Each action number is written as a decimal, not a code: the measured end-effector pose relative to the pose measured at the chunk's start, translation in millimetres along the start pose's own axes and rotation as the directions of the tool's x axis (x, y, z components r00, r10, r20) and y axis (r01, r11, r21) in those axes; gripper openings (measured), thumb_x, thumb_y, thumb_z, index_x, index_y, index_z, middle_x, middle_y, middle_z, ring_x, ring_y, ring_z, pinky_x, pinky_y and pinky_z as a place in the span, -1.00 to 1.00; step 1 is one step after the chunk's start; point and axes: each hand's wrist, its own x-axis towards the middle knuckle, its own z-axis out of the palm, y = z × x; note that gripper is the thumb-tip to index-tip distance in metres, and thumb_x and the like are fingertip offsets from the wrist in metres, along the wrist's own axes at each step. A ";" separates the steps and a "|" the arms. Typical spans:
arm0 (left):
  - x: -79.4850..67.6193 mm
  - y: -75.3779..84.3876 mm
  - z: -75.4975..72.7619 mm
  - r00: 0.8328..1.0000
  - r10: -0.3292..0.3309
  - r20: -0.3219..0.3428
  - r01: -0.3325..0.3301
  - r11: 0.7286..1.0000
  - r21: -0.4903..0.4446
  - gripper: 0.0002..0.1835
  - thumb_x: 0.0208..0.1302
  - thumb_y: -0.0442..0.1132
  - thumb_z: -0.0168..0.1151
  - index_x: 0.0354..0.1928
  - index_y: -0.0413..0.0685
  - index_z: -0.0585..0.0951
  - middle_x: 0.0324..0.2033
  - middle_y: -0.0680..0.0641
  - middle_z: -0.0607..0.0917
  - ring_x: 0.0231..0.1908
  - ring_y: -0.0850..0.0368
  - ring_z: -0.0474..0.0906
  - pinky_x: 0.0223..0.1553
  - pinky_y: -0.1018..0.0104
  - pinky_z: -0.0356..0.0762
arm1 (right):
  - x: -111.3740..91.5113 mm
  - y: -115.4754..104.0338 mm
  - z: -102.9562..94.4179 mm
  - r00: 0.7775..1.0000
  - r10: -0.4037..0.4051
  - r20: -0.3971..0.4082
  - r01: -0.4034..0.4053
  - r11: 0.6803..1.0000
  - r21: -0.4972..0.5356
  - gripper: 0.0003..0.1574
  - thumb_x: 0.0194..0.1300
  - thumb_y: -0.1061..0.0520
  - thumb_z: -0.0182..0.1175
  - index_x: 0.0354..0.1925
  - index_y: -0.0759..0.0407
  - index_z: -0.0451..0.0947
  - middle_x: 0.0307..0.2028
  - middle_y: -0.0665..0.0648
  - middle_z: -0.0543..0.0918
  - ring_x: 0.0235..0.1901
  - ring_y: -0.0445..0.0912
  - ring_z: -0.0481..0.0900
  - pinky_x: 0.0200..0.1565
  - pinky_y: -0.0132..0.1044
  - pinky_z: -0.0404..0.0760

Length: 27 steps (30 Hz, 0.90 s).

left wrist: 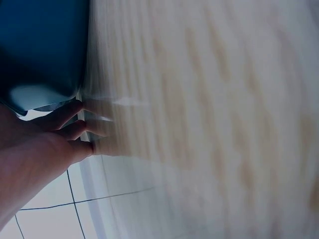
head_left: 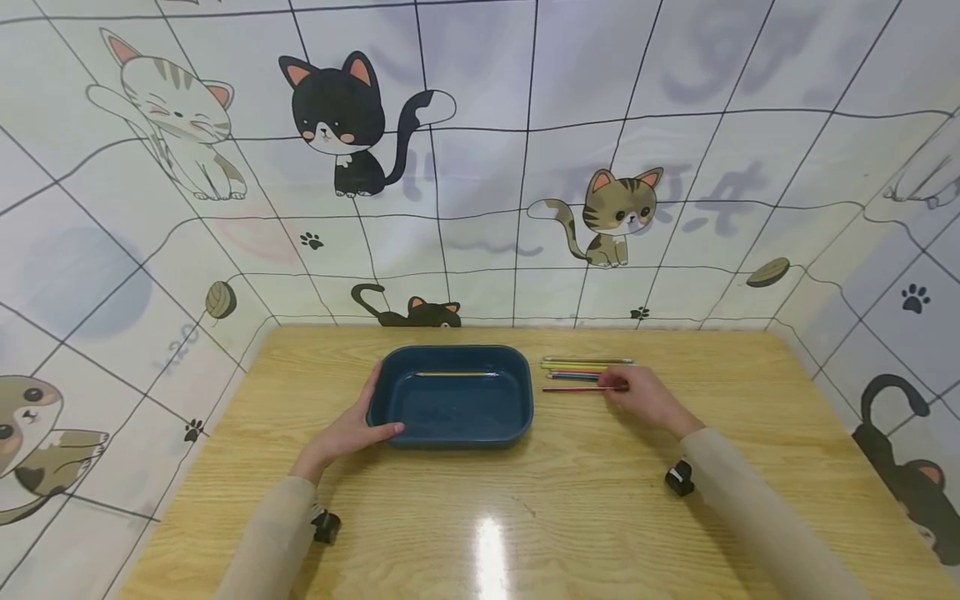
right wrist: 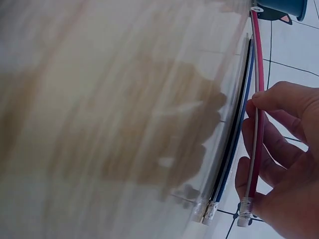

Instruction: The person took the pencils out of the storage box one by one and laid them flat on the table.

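A dark blue rectangular baking dish [head_left: 450,417] stands left of the middle of the table. One yellow pencil [head_left: 453,374] lies in it, along the back. My left hand [head_left: 352,429] holds the dish's left side, thumb over the front rim and fingers along the outer wall; in the left wrist view part of the hand [left wrist: 50,137] is by the dish corner [left wrist: 45,55]. My right hand [head_left: 645,398] pinches a red pencil [right wrist: 259,64] between thumb and fingers, just in front of a row of pencils [head_left: 577,367]. A dark blue pencil [right wrist: 241,109] lies beside it.
The light wooden table [head_left: 465,508] backs onto a white cloth wall [head_left: 487,183] with cat drawings and grid lines; similar cloth hangs on both sides. The row holds several pencils, brown, yellow-green and blue among them, lying side by side right of the dish.
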 end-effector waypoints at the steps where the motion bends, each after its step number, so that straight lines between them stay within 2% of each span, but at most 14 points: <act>1: -0.2 0.6 0.2 1.000 -0.003 0.000 0.003 1.000 0.002 0.13 0.21 -0.26 0.33 0.51 -0.10 -0.34 0.46 -0.34 -0.29 0.39 -0.41 -0.23 0.27 -0.34 -0.09 | 0.0 0.5 -0.4 1.000 -0.001 -0.001 0.001 1.000 -0.003 -0.85 0.21 0.41 0.21 -0.23 0.26 0.61 -0.26 0.15 0.66 -0.18 0.09 0.61 -0.11 -0.02 0.59; 14: 0.1 -0.8 0.5 1.000 0.001 -0.005 -0.001 1.000 -0.007 0.13 0.21 -0.27 0.33 0.51 -0.07 -0.34 0.47 -0.33 -0.29 0.39 -0.41 -0.23 0.26 -0.34 -0.09 | 5.2 -0.3 -3.0 1.000 -0.023 0.004 0.023 0.998 -0.058 -0.85 0.20 0.40 0.23 -0.31 0.19 0.63 -0.31 0.09 0.66 -0.24 0.00 0.59 -0.13 -0.04 0.57; 21: 1.4 -1.8 -0.4 1.000 0.003 0.006 -0.003 1.000 -0.010 0.13 0.22 -0.27 0.32 0.51 -0.08 -0.35 0.47 -0.32 -0.31 0.40 -0.40 -0.26 0.27 -0.33 -0.11 | 7.9 -3.3 -3.1 0.998 0.001 0.062 0.007 0.992 -0.122 -0.85 0.18 0.37 0.27 -0.30 0.16 0.63 -0.33 0.02 0.64 -0.30 -0.08 0.53 -0.20 -0.11 0.55; 23: 2.7 -5.9 0.0 1.000 0.004 0.002 -0.004 1.000 -0.015 0.13 0.21 -0.29 0.32 0.51 -0.08 -0.36 0.47 -0.32 -0.32 0.40 -0.40 -0.28 0.27 -0.34 -0.13 | 8.6 -3.4 -2.6 0.998 -0.005 0.066 0.016 0.987 -0.158 -0.85 0.17 0.37 0.28 -0.31 0.16 0.63 -0.34 0.01 0.63 -0.33 -0.10 0.52 -0.22 -0.12 0.54; 27: 7.9 -25.5 1.2 1.000 0.006 -0.006 -0.006 1.000 -0.006 0.17 0.20 -0.24 0.35 0.52 0.07 -0.37 0.48 -0.26 -0.33 0.41 -0.36 -0.29 0.27 -0.34 -0.14 | 10.3 -2.3 -1.8 0.998 -0.016 0.055 0.028 0.977 -0.209 -0.84 0.15 0.38 0.28 -0.33 0.15 0.64 -0.37 0.00 0.61 -0.37 -0.11 0.49 -0.25 -0.12 0.52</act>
